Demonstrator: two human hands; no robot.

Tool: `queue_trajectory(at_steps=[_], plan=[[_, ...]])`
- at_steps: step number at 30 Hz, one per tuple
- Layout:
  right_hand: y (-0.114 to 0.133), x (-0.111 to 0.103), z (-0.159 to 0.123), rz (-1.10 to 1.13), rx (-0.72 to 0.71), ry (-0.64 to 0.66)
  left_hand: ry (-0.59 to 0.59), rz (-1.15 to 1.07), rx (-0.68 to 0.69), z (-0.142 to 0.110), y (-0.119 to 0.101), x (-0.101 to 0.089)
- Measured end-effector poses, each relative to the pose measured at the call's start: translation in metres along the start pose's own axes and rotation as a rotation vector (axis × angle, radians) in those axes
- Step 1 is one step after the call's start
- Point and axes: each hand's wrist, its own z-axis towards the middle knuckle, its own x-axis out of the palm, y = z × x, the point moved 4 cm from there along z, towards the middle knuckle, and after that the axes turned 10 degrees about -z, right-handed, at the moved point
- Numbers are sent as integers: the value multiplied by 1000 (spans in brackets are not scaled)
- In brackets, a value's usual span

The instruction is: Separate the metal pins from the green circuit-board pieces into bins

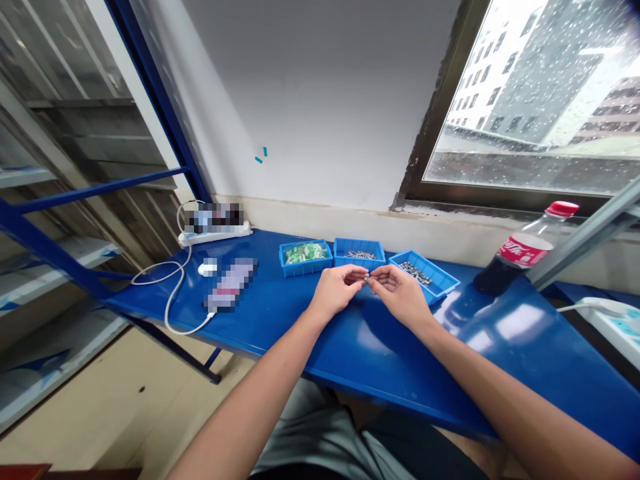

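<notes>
My left hand [339, 291] and my right hand [397, 292] meet fingertip to fingertip above the blue table, each closed in a pinch. Whatever small piece lies between the fingertips is too small to name. Just beyond them stand three blue plastic bins. The left bin [306, 268] holds green and clear small packets [304, 252]. In the middle bin [360, 262] lie thin silvery metal pieces [360, 255], which look like screws. The right bin [444, 288], set at an angle and partly hidden by my right hand, contains small metal parts [416, 272].
A cola bottle [520, 248] with a red cap stands at the right on the blue table [270, 313]. A phone [230, 287] with a white cable [173, 320] lies at the left, near a white power strip [215, 235]. Wall and window rise behind.
</notes>
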Motion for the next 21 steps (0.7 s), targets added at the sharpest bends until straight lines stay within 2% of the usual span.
queue_trajectory(at_steps=[7,15,21], plan=[[-1,3,1,67,16,33,-26,-19,-7,0,-4,-1],[3,-2,1,-43,32,23,-28,150,19,-2,-16,-2],[4,-2,0,-15,7,-18,2,230,-14,-4,-17,-1]])
